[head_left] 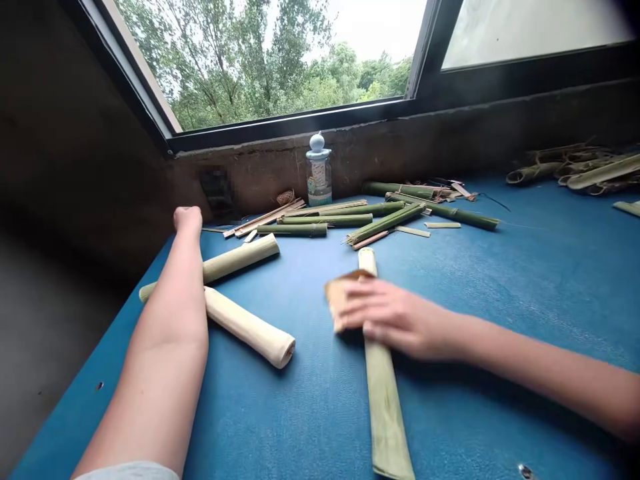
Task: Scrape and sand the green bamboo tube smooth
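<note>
My right hand point(395, 317) lies across a long flat strip of split bamboo point(383, 393) on the blue table point(500, 280). Its fingers press a small tan sheet point(339, 293), perhaps sandpaper, down on the strip. My left hand point(187, 219) reaches far out to the table's left edge and is curled into a fist; whether it holds anything does not show. Under that forearm lie two pale peeled bamboo sections, one point(240, 259) farther off and one point(250, 327) nearer me.
Several green bamboo sticks and splits point(350, 217) lie along the back wall, by a clear bottle with a white cap point(319, 170). More bamboo pieces point(575, 170) are piled at the far right. A window runs above the wall.
</note>
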### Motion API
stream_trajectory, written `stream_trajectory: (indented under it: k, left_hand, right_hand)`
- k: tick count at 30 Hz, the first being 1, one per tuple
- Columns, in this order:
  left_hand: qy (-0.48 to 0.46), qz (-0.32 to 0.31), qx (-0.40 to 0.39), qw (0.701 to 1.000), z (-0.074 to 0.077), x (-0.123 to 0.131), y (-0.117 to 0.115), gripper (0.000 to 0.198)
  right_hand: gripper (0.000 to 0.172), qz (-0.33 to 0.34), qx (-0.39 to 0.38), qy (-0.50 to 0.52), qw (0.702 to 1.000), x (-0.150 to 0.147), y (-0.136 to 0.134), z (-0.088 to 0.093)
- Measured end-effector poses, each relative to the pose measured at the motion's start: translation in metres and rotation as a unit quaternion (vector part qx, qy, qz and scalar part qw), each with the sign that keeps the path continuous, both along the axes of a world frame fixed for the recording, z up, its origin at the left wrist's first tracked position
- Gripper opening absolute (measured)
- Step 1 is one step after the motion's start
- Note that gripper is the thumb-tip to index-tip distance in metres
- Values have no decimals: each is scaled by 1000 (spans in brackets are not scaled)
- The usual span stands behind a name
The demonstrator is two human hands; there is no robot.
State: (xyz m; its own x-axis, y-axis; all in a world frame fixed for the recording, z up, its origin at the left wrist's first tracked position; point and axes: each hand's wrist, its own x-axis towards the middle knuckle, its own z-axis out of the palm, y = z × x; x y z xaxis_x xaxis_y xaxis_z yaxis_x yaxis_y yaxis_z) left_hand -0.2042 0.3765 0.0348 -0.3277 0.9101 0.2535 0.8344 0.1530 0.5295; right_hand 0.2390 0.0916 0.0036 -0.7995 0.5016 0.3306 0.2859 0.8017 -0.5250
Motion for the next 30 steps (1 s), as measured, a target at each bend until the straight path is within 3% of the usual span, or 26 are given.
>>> stream_trajectory:
  k: [3, 5, 8, 11, 20, 23, 27, 30]
  left_hand:
    - [40, 25, 15, 999, -5, -2, -6, 41]
    - [74, -4, 23, 997, -7, 2, -4, 52]
    - [126, -60, 22, 990, -10, 11, 2, 76]
    - [154, -72, 14, 985, -12, 15, 8, 89]
    - [178, -27, 86, 980, -6, 6, 15, 38]
    - [180, -22, 133, 974, -5, 7, 12, 46]
    - [192, -75, 123, 971, -6, 7, 11, 71]
    - [191, -99, 107, 971, -9, 6, 13, 72]
  right_hand:
    - [39, 220, 12, -38, 975, -20, -40, 5]
    - [41, 271, 8, -67, 960, -27, -52, 7]
    - [40, 197, -4, -58, 979, -23, -38, 6]
    - [38, 147, -18, -42, 988, -11, -16, 2]
    - [39, 159, -21, -65, 985, -11, -14, 5]
    - [37, 157, -8, -39, 987, -4, -1, -3]
    - [35, 19, -27, -3, 999, 13, 23, -19]
    - [36, -37, -45, -10, 998, 19, 29, -25]
